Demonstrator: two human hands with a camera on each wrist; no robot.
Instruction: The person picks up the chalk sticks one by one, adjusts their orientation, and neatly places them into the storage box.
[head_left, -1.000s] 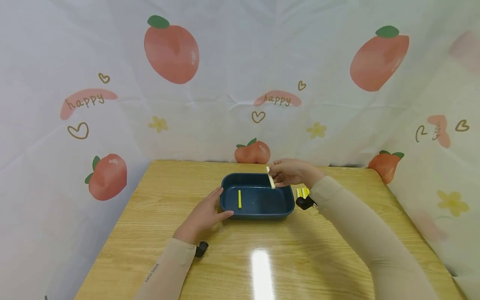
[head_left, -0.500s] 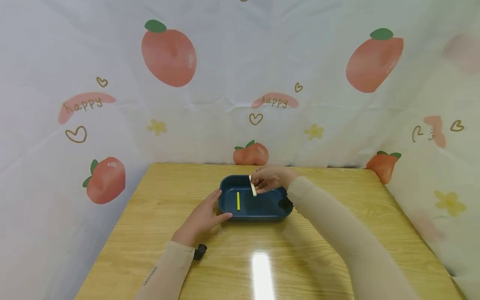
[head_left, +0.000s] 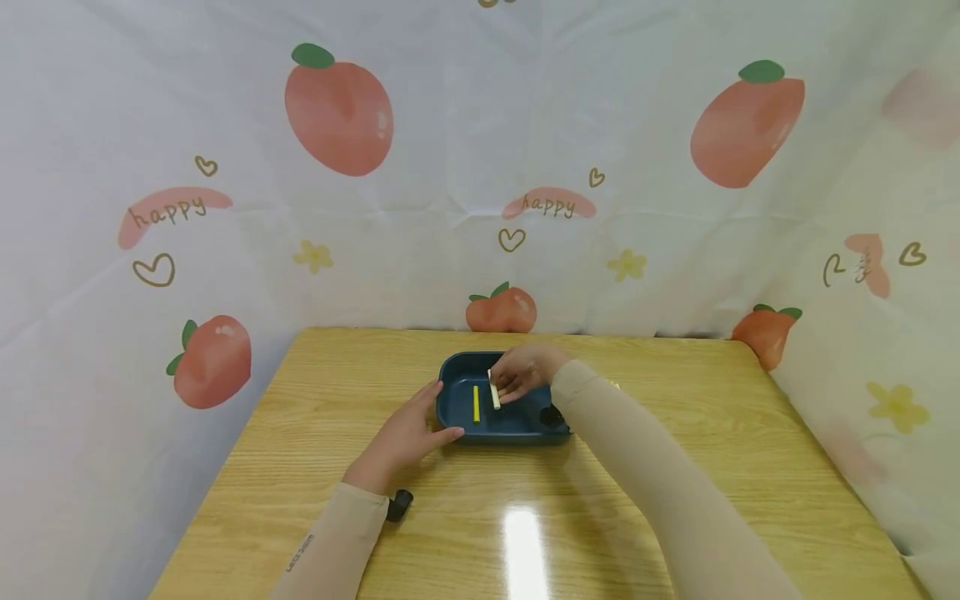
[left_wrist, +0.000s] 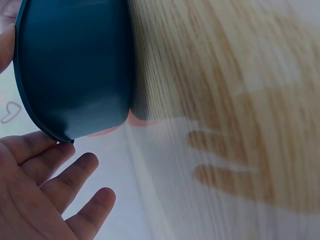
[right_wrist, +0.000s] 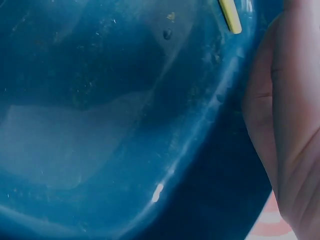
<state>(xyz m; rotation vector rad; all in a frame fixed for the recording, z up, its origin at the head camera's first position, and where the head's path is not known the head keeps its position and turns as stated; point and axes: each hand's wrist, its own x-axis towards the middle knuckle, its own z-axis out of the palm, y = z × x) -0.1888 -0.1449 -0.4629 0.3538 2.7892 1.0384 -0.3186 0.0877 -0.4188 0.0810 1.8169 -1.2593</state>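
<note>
A dark blue rectangular basin [head_left: 450,367] stands on the table. Inside, toward its left end, lies a yellow chalk stick [head_left: 476,404]; one yellow end [right_wrist: 231,17] shows in the right wrist view. My right hand [head_left: 525,372] is low over the basin and pinches a white chalk stick [head_left: 493,390], tilted, just right of the yellow one. My left hand [head_left: 408,429] rests on the basin's left end, thumb at the front rim. In the left wrist view its fingers [left_wrist: 75,182] are spread and fairly straight, some touching the rim.
Wooden table [head_left: 315,433] all around, with a bright light reflection in front of the basin. Pale stick ends [head_left: 617,385] peek out behind my right sleeve. A fruit-printed white curtain [head_left: 420,167] hangs behind the table and along its sides.
My right hand has moved left and down into the basin with the white chalk stick, bringing it beside the yellow one. My left hand stays at the basin's left end.
</note>
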